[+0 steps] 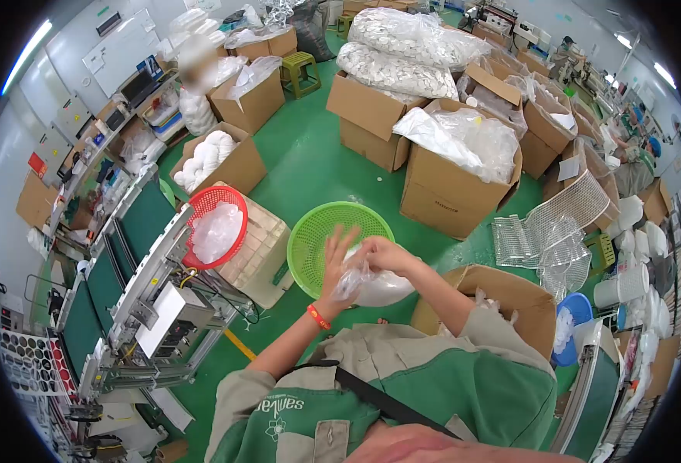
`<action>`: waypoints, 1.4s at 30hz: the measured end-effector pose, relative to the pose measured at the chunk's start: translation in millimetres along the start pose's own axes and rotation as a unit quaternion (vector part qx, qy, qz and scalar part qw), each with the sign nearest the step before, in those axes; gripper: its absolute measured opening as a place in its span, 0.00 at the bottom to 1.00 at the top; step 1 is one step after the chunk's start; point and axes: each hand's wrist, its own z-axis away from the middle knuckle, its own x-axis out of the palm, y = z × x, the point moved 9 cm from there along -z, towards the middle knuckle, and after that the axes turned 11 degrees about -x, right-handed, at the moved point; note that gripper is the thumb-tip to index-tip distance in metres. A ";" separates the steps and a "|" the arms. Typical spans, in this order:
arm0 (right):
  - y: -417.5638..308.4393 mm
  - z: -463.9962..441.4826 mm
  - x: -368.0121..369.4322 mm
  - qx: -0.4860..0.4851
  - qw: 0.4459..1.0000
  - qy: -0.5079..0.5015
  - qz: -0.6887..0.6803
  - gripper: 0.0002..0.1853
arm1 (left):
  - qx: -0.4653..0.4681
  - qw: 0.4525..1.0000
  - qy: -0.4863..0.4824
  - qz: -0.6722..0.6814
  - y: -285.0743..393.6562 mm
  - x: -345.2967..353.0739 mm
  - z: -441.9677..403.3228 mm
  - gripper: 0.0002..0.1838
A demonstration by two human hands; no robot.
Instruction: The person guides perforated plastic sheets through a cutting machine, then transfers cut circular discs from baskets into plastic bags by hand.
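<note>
My left hand (336,270), with an orange-red band on the wrist, is raised with its fingers stretched and spread. Clear plastic film lies against its palm and thumb side. My right hand (383,255) is closed, pinching the gathered top of a clear plastic bag (383,289). Whitish contents fill the bag's lower part; their kind I cannot make out. Both hands are over the near right rim of a green perforated basket (310,231). Some of that rim is hidden behind my hands and the bag.
At left, a red basket (239,239) with clear bags rests on a beige crate (267,239), beside a conveyor (144,216). An open carton (537,309) stands near my right arm. Large cartons (448,204) line the far side. A blue basket (579,305) sits at right.
</note>
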 end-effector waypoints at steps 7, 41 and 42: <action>-67.1 33.3 -2.5 -0.073 0.981 -0.103 0.147 0.14 | 0.006 0.985 -0.167 0.031 -7.2 39.2 8.8 0.35; -82.2 68.0 32.4 -0.349 0.883 0.052 0.309 0.29 | -0.018 0.980 -0.198 0.018 -116.2 100.8 22.5 0.17; -84.1 70.1 31.7 -0.338 0.886 0.037 0.316 0.33 | 0.036 0.976 -0.209 -0.049 -119.2 108.1 28.1 0.18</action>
